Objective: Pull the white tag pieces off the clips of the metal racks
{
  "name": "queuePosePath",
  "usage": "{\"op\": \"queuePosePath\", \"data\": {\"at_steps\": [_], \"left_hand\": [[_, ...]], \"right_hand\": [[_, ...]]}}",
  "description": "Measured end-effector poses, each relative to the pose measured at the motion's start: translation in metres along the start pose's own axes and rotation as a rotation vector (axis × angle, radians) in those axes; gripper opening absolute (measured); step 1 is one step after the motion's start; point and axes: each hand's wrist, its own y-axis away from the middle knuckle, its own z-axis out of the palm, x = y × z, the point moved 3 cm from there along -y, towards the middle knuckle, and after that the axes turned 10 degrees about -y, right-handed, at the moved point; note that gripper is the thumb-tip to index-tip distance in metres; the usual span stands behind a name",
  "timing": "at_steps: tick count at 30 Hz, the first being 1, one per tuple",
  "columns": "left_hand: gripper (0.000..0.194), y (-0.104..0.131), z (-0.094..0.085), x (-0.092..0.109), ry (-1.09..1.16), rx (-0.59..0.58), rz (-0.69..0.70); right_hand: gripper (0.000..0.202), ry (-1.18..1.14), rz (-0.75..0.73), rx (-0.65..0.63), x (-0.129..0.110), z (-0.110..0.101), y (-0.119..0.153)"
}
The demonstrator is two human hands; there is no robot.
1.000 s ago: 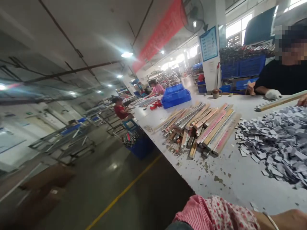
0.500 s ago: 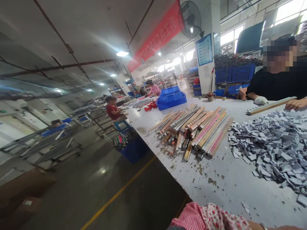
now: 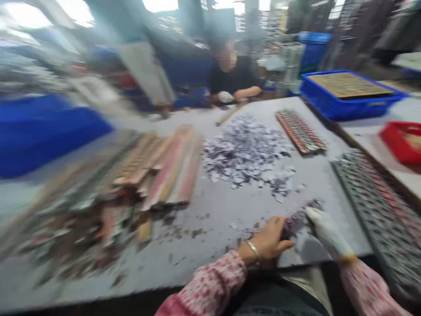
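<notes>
Near the front edge of the white table point(image 3: 217, 228), my bare left hand point(image 3: 271, 239), with a bracelet at the wrist, is closed round the near end of a dark strip point(image 3: 297, 221). My right hand point(image 3: 324, 226), in a white glove, touches the strip's far part; blur hides its fingertips. Beyond both hands lies a heap of small grey-white pieces point(image 3: 243, 153). To the left, long wooden bars point(image 3: 171, 171) with pink and grey faces are stacked in a blurred pile.
Blue bins stand at the left point(image 3: 49, 131) and back right point(image 3: 348, 107). Filled strips lie in rows point(image 3: 301, 131) and on a long tray point(image 3: 381, 215) at the right, near a red basket point(image 3: 403, 142). Across the table, a person in black point(image 3: 233, 79) handles a bar.
The view has swung right and down. Both my hands and the dark strip now show, along with the trays at the right; before, mostly one sleeve was visible.
</notes>
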Motion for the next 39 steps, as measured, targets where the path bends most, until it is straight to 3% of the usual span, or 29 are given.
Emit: {"op": "queuePosePath", "data": {"at_steps": [3, 6, 9, 15, 20, 24, 28, 31, 34, 39], "left_hand": [[0.079, 0.029, -0.012, -0.019, 0.052, -0.014, 0.06], [0.078, 0.046, -0.025, -0.028, 0.044, -0.025, 0.067], [0.073, 0.055, -0.033, -0.02, 0.02, -0.028, 0.05], [0.073, 0.059, -0.044, -0.011, 0.081, -0.054, 0.057], [0.051, 0.037, -0.071, -0.024, 0.138, -0.092, 0.096], [0.03, 0.0, -0.089, -0.04, -0.041, 0.065, -0.075], [0.039, -0.033, -0.077, -0.051, -0.151, 0.097, -0.096], [0.039, -0.045, -0.061, -0.061, -0.228, 0.085, -0.114], [0.025, -0.045, -0.053, -0.07, -0.272, 0.077, -0.159], [0.009, -0.034, -0.056, -0.075, -0.228, 0.101, -0.218]], "right_hand": [[0.049, 0.197, 0.09, 0.091, -0.002, -0.025, 0.028], [0.048, 0.61, 0.066, -0.009, -0.016, -0.02, 0.024], [0.046, 0.922, 0.051, -0.067, -0.036, -0.006, 0.018], [0.045, 1.016, 0.064, -0.18, -0.07, 0.007, 0.015], [0.042, 1.035, 0.073, -0.238, -0.089, 0.013, 0.011], [0.043, 1.022, 0.09, -0.238, -0.086, 0.007, 0.014], [0.044, 1.014, 0.068, -0.222, -0.071, 0.001, 0.015], [0.047, 1.01, 0.022, -0.165, -0.066, 0.002, 0.016], [0.047, 1.007, 0.029, -0.132, -0.067, 0.005, 0.016], [0.043, 1.022, 0.092, -0.161, -0.07, 0.014, 0.013]]}}
